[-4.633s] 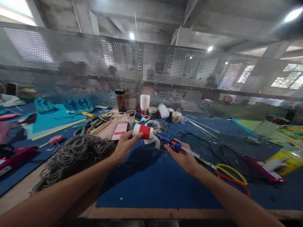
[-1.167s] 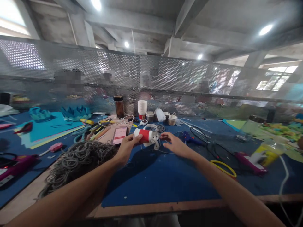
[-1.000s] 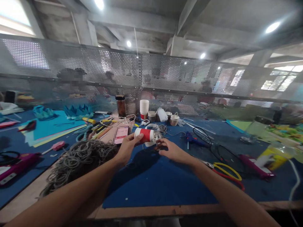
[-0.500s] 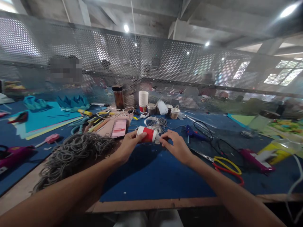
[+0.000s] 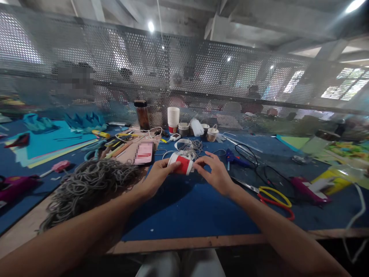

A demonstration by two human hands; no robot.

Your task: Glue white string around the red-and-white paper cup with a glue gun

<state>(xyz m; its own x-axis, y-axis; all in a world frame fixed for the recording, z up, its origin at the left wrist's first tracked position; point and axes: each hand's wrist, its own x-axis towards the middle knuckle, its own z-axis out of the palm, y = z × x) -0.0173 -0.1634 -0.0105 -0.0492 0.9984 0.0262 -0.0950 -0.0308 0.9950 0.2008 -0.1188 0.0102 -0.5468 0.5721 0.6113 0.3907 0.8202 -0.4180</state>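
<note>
A red and white paper cup (image 5: 183, 166) lies on its side in the air above the blue table cover. My left hand (image 5: 158, 174) is closed around its left part, thumb on the red band. At the cup's right end, my right hand (image 5: 213, 172) has thumb and forefinger pinched together. A small whitish bit shows beside those fingertips, but what they grip is too small to make out. Just behind the cup lies a tangle of pale cord (image 5: 193, 147).
Grey cord (image 5: 92, 184) is heaped at left beside a phone (image 5: 143, 152). Scissors (image 5: 271, 195), a blue glue gun (image 5: 238, 159) and a purple glue gun (image 5: 309, 189) lie at right. Stacked paper cups (image 5: 173, 118) and a brown jar (image 5: 141, 115) stand before the perforated metal screen (image 5: 201, 77).
My right fingertips have come closer against the cup's right end, covering more of the whitish bit. The cup has tilted slightly, its right end lower. The camera view has shifted slightly.
</note>
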